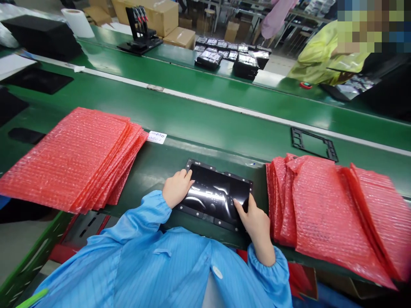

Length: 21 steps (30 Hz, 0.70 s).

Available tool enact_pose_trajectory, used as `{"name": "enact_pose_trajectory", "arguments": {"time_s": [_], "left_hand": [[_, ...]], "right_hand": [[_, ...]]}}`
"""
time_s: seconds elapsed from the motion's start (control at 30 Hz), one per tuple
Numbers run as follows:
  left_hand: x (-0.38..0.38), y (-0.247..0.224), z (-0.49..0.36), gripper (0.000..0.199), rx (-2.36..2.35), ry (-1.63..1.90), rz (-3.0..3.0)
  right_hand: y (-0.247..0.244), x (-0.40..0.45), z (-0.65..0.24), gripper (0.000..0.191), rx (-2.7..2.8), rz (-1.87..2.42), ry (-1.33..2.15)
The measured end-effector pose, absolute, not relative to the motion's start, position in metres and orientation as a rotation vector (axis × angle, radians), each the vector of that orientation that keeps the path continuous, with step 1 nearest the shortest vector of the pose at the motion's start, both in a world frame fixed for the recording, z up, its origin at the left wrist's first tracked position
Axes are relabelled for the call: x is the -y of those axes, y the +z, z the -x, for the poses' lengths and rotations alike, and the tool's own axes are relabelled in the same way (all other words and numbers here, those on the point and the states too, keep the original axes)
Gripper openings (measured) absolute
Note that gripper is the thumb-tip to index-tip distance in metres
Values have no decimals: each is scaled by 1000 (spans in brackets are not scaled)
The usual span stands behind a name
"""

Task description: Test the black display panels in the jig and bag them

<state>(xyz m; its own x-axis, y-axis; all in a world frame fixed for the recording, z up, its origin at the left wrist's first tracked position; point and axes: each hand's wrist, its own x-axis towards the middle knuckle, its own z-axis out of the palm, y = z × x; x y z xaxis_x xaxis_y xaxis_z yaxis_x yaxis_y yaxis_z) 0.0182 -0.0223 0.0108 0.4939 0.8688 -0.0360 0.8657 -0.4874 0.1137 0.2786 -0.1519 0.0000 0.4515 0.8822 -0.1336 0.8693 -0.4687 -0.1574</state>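
- Your left hand point(178, 188) sits at the near left of a glossy black panel point(216, 196), its fingers point(188, 174) lying across the panel's upper left area.
- Your right hand point(255, 220) is at the panel's lower right corner, its fingers point(240, 206) curled onto the shiny face. From this angle you can't quite tell whether either hand is gripping the panel or only pressing on it.
- The panel lies flat on the green worktop point(224, 115), right in front of you and between two piles of red bubble bags. A black frame with small round fittings runs around its edge.
- The left pile of red bubble bags point(73, 158) is a fanned stack, with a small white paper label point(156, 137) just beside its top corner.
- The right pile of red bubble bags point(334, 214) sits just past your right hand, slumped and overlapping.
- An open black frame point(314, 143) lies flat on the belt beyond that pile.
- Your blue striped smock point(160, 265) fills the bottom of the view, its cuffs gathered at both wrists.
- Across the room, a farther green worktop point(154, 53) carries black trays of parts point(227, 55).
- A co-worker's yellow-green sleeve point(324, 55) shows at the upper right, and cardboard boxes point(144, 13) are stacked beyond the far belt.
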Motion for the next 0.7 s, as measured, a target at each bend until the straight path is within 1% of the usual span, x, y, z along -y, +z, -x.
{"name": "enact_pose_trajectory", "arguments": {"time_s": [0.07,0.13,0.2,0.27,0.37,0.47,0.5,0.53,0.6,0.63,0.67,0.7], "left_hand": [[21,13,-20,42,-1517,30,-2636],[21,14,-20,42,-1501,35,-2662],[20,15,-20,42,-1477,51,-2689],[20,14,-18,43,-1455,67,-2724],[18,9,-11,43,-1421,151,-2785],[14,-1,2,46,-1304,236,-2813],[12,-5,6,52,-1240,219,-2811],[9,-9,11,62,-1176,178,-2800],[5,-16,18,91,-1074,73,-2756],[3,-19,21,101,-1051,34,-2727],[2,-20,23,105,-1049,9,-2700],[2,-21,24,106,-1059,-7,-2678]], "right_hand": [[-2,152,-281,73,1686,2594,117],[-3,152,-284,62,1800,2411,-39],[-3,150,-286,48,1899,2237,-96],[0,148,-287,41,1939,2180,-74],[7,145,-285,42,1915,2227,-9],[14,146,-285,54,1911,2265,66],[16,148,-285,60,1928,2272,97],[16,150,-286,65,1956,2275,133],[16,154,-288,72,2027,2281,206],[15,155,-289,74,2056,2290,230],[14,156,-290,75,2076,2304,239],[13,157,-290,75,2087,2320,234]]}}
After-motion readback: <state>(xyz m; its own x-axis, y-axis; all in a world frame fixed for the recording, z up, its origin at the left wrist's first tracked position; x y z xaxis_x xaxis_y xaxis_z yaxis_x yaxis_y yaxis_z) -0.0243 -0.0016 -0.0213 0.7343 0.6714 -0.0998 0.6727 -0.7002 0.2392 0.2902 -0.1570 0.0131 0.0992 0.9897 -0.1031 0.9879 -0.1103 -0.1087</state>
